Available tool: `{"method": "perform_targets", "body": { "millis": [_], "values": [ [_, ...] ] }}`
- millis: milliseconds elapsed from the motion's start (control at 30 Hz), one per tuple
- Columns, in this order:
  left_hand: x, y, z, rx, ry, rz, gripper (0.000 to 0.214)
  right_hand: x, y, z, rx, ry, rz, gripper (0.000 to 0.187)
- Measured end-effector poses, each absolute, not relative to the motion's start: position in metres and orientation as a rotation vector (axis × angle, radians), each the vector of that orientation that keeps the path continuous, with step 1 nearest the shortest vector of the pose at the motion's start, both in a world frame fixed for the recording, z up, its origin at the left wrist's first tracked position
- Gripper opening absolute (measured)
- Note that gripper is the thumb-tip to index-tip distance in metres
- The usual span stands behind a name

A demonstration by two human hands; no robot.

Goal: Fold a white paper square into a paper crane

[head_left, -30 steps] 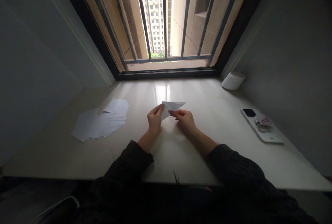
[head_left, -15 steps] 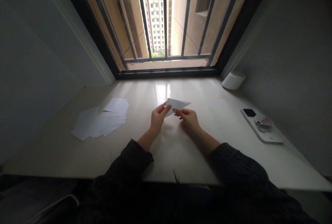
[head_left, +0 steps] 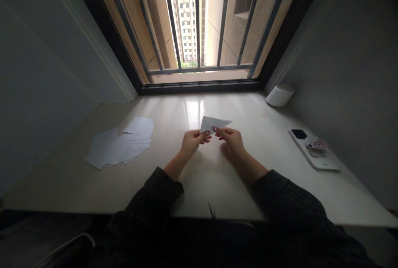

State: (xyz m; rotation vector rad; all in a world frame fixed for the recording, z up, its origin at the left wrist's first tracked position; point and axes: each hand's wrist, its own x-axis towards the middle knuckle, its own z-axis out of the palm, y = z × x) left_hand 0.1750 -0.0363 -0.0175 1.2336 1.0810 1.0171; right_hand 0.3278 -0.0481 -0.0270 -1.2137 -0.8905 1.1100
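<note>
A small piece of white paper [head_left: 214, 123], folded to a triangle, is held up above the pale tabletop between both hands. Its pointed corner aims to the right. My left hand [head_left: 192, 140] pinches its lower left part, thumb on top. With thumb and fingertips, my right hand [head_left: 232, 138] grips the lower edge to the right of that. The two thumbs are close together on the near side of the paper. Some fingertips lie hidden behind it.
To the left lies a loose pile of white paper sheets [head_left: 120, 146]. A white phone [head_left: 321, 158] with a round grip on its back rests at the right. Behind it a white cylindrical object [head_left: 280, 95] stands by the wall. A barred window [head_left: 199, 88] closes off the far edge.
The folded paper has turned slightly and shifted a little to the right. My left thumb has slid down to the lower edge, and my right hand has moved slightly right.
</note>
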Motion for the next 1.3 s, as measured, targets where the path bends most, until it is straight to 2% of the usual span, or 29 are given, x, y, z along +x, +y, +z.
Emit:
{"method": "perform_targets", "body": {
  "millis": [667, 1300],
  "values": [
    [0.168, -0.028, -0.018, 1.21, 1.152, 0.955, 0.037, 0.36, -0.038, -0.023, -1.344, -1.01, 0.866, 0.038],
    [0.158, -0.017, -0.028, 1.471, 1.177, 1.008, 0.034, 0.362, -0.037, -0.029, -1.242, -1.205, 1.036, 0.046]
  ]
}}
